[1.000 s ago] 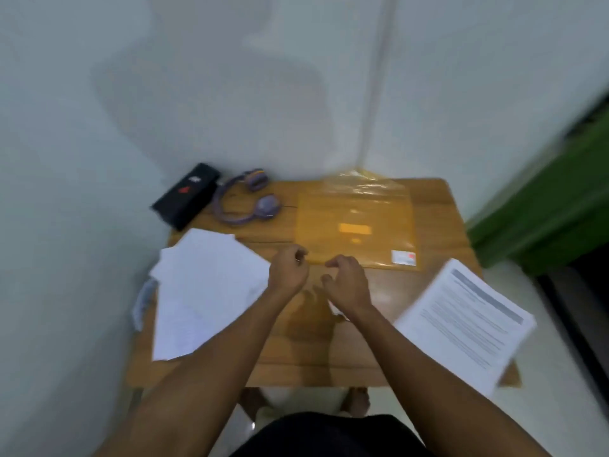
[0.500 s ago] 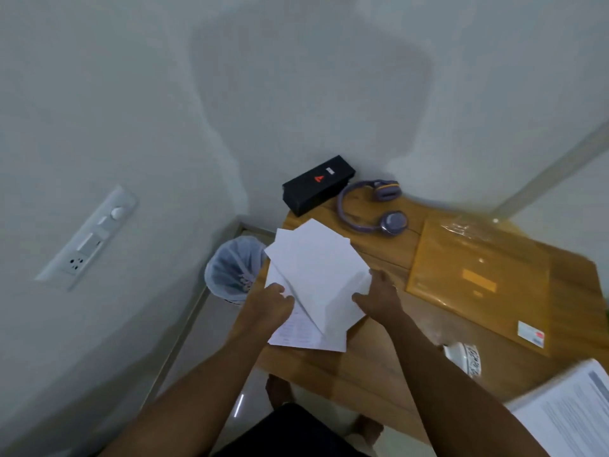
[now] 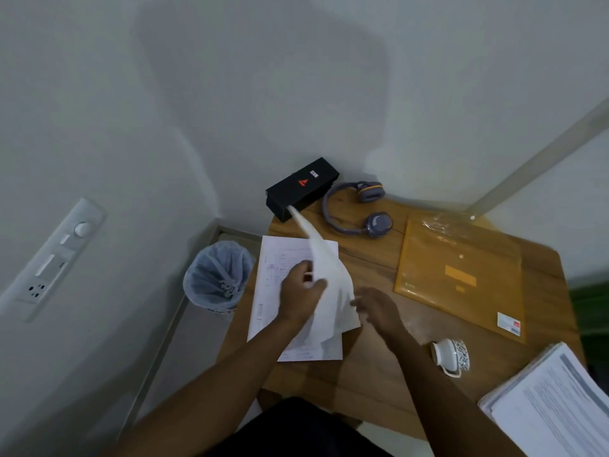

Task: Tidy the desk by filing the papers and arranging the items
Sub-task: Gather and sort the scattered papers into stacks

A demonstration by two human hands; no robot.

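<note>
A wall socket panel (image 3: 49, 258) sits far left of the left fingers, on the wall. A lined waste bin (image 3: 217, 275) stands on the floor, just left of those fingers and beside the bench (image 3: 372, 367) edge. Loose sheets (image 3: 286, 252) lie flat on the bench under and around the left hand (image 3: 298, 298). Its fingers (image 3: 316, 283) curl round a lifted sheet (image 3: 329, 268) and grip it. That sheet bends up and away from the fingers, and its far tip shows in front of the black box (image 3: 301, 188) at the back corner.

Just right of the sheet is the right hand (image 3: 379, 308). Its fingers (image 3: 359, 301) are relaxed and loosely spread, holding nothing. They are at the sheet's edge, but blur hides whether they touch it. Purple headphones (image 3: 356, 209) lie beyond these fingers. A yellow folder (image 3: 461, 275) lies flat to their right. A patterned cup (image 3: 451, 356) lies on its side, nearer the body and right of the right wrist. A printed stack (image 3: 553, 407) rests at the bench's near right corner, well apart from both hands.
</note>
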